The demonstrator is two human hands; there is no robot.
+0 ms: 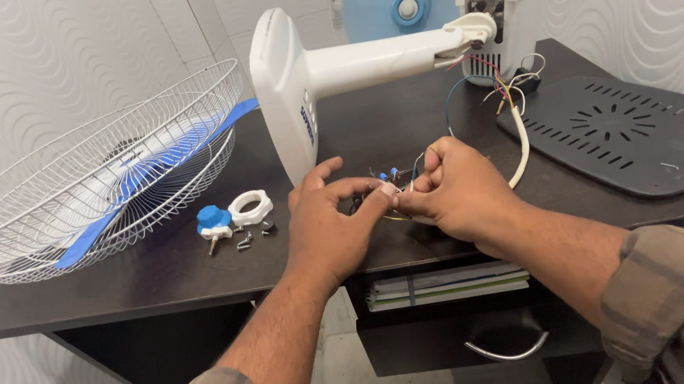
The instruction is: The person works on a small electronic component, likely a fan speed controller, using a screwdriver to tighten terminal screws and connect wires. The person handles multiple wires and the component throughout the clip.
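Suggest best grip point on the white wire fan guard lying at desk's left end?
Probably the outer rim of the wire fan guard, near side, from above. It lies dish-up and tilted, overhanging the desk edge, so that rim is exposed; the thin spokes look easy to bend.

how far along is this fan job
Done: the wire guard with a blue blade is off and lies at the desk's left, beside a blue knob, white ring nut and screws; the dark back cover lies at right. In hand: left hand and right hand pinch thin wires. Left: the motor sits exposed, nothing refitted.

dark desk (187, 264), fan guard (95, 182), grey cover (637, 129)
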